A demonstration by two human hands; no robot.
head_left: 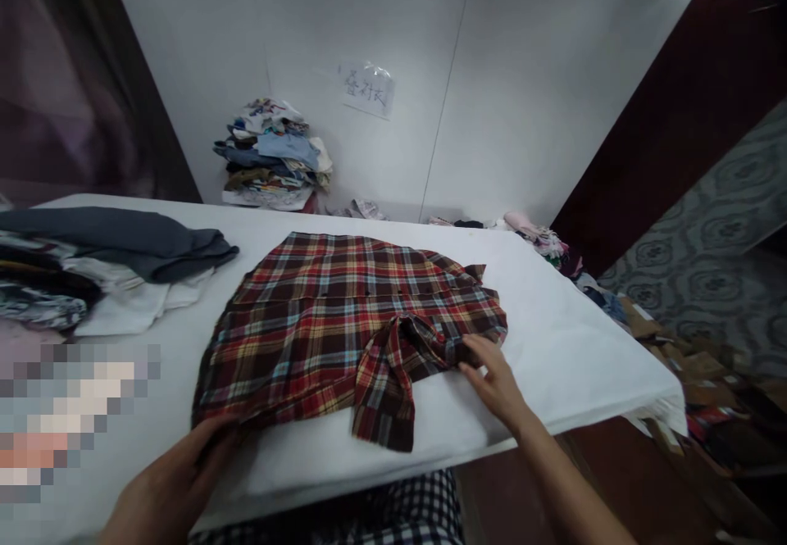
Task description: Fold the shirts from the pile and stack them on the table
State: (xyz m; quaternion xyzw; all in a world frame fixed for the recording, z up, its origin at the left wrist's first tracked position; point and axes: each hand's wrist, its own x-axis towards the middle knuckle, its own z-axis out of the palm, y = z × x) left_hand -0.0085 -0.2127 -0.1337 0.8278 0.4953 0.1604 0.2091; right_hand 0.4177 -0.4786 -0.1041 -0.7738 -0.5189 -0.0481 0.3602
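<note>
A plaid shirt [320, 307] in red, brown, yellow and light blue lies spread on the white-covered table, its collar end toward the right. One sleeve [384, 401] is bent over and hangs down toward the near edge. My left hand [178, 475] is at the near left corner of the hem, its fingers curled in on the cloth and partly in shadow. Over at the shoulder, my right hand [495, 377] touches the shirt's near edge with fingers stretched out and thumb apart.
Folded clothes [264, 156] are piled against the white wall under a handwritten sign [367, 90]. Dark grey trousers or a similar garment [123, 238] top another pile at left. More clothes [541, 238] lie along the far right edge. Packages [701, 365] are heaped beyond the table.
</note>
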